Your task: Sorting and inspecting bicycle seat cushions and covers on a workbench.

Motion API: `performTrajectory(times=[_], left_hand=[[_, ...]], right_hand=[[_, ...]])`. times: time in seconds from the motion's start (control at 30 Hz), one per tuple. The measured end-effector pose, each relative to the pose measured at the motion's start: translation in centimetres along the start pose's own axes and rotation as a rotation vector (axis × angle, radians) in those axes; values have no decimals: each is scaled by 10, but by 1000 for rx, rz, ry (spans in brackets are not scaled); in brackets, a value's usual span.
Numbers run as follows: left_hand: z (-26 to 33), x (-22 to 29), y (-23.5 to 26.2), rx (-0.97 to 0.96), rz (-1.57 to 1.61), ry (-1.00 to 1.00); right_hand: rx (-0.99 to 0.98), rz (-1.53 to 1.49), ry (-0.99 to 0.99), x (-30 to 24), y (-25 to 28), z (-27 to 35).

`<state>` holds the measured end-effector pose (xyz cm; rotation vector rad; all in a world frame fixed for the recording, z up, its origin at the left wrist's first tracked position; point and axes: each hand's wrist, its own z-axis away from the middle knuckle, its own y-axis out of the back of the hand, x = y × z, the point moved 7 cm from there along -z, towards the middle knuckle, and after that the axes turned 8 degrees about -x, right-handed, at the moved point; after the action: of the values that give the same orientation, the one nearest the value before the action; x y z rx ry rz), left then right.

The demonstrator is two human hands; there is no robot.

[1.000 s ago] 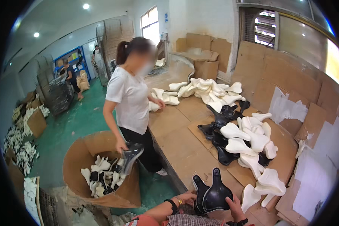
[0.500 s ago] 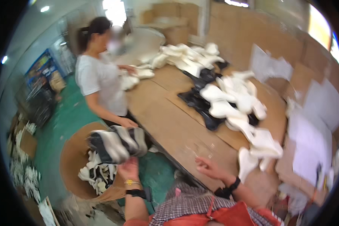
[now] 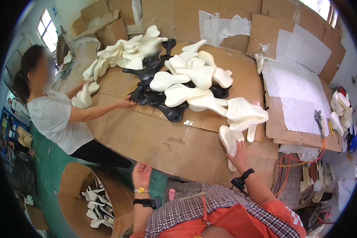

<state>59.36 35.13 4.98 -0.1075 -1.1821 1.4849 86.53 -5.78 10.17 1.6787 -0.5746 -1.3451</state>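
My right hand (image 3: 238, 157) is closed about the narrow end of a white bicycle saddle pad (image 3: 227, 139) at the near right of the table. Beside the table's front edge, my left hand (image 3: 141, 174) is raised with its fingers loosely bent and apart, and nothing is in it. A heap of white saddle pads (image 3: 200, 75) spreads beyond my right hand. Black saddle shells (image 3: 173, 112) lie partly under the white ones. Across the table on the left, a co-worker's hand (image 3: 127, 102) reaches to the black shells; their other hand is by a white pad (image 3: 83, 96).
The table (image 3: 154, 139) is covered in brown cardboard. A large round cardboard bin (image 3: 73, 178) with white saddle pads inside stands on the green floor at lower left. Cardboard sheets wall the far side. Orange cables (image 3: 283, 166) and a tool (image 3: 318, 119) hang at the right.
A blurred stack of black-and-white saddles by my left hand, above the bin, is gone from there. My right hand has come onto a white pad. The view has swung right.
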Motion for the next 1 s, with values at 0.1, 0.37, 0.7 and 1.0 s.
performTrajectory(times=[0.1, 0.37, 0.7, 1.0], left_hand=[[-23, -42, -42, -139, -186, 136], [-35, -61, -102, -268, -355, 306], [-5, -47, -8, -209, -831, 243], [18, 37, 19, -92, -407, -3]], right_hand=[[52, -3, 6, 2, -21, -4], [-981, -477, 640, -168, -17, -14], [-505, -1049, -324, -182, -151, -169], [-589, -1200, -331, -161, -136, -144]])
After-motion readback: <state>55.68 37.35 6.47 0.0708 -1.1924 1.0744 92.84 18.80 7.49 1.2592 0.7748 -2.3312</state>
